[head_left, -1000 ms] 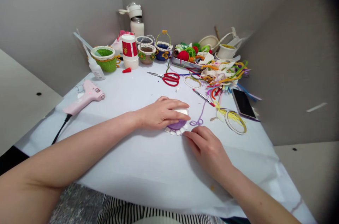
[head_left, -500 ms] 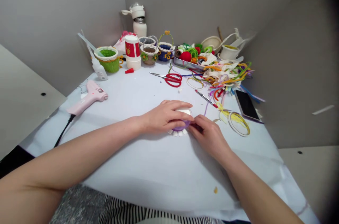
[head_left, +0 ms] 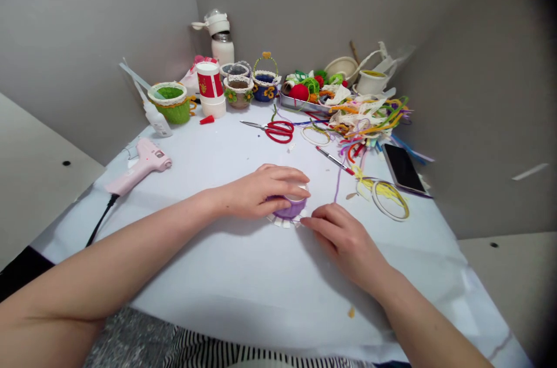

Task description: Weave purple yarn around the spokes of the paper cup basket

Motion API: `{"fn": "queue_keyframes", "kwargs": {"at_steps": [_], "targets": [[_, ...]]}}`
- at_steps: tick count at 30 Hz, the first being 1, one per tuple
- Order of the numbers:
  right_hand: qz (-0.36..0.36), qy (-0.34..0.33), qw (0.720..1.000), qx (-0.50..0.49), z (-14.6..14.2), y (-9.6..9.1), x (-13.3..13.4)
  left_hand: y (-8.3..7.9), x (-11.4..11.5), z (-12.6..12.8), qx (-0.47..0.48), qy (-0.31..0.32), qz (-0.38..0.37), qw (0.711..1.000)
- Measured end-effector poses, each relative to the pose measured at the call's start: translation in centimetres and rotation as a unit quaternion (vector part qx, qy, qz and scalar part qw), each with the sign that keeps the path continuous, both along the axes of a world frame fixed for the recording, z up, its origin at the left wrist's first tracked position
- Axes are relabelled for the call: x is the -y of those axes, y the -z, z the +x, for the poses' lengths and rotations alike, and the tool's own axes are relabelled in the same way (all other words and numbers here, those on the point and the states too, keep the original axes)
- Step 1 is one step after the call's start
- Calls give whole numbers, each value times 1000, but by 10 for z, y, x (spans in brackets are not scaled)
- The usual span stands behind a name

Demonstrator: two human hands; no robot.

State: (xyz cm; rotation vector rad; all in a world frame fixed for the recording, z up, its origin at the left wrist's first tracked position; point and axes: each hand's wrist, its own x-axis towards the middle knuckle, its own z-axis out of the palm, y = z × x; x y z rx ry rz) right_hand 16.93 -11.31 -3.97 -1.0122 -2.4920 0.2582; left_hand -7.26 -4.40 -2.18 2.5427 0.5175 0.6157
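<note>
My left hand (head_left: 261, 189) lies curled over a small cup wrapped in purple yarn (head_left: 290, 207), which stands upside down on the white table (head_left: 243, 275) with cut white tabs spread around its rim. My right hand (head_left: 343, 237) rests just right of the cup, fingers bent, with fingertips at the tabs and at a purple yarn strand (head_left: 337, 182) that runs off toward the back. What its fingertips pinch, if anything, I cannot make out.
A pink glue gun (head_left: 139, 162) lies at the left, red scissors (head_left: 276, 130) behind the cup, a phone (head_left: 402, 168) and tape rings (head_left: 389, 198) at the right. Decorated cups, a bottle (head_left: 220, 40) and a heap of coloured yarn (head_left: 365, 115) crowd the back.
My right hand went up against the cup's right side, then drew back down to the tabs at its base. The left hand stayed on the cup.
</note>
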Motion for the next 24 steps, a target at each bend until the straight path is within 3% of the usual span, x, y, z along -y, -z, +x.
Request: {"fn": "queue_keyframes", "kwargs": {"at_steps": [11,17,24], "targets": [[44,-18,996,73,-7,18,25,1,3,4,-16,-6,13,1000],[73,49,994,70,-6,19,22,4,4,5,-13,-10,13,1000],[3,93,995,24,-5,10,4,8,3,5,1,-10,8,1000]]}}
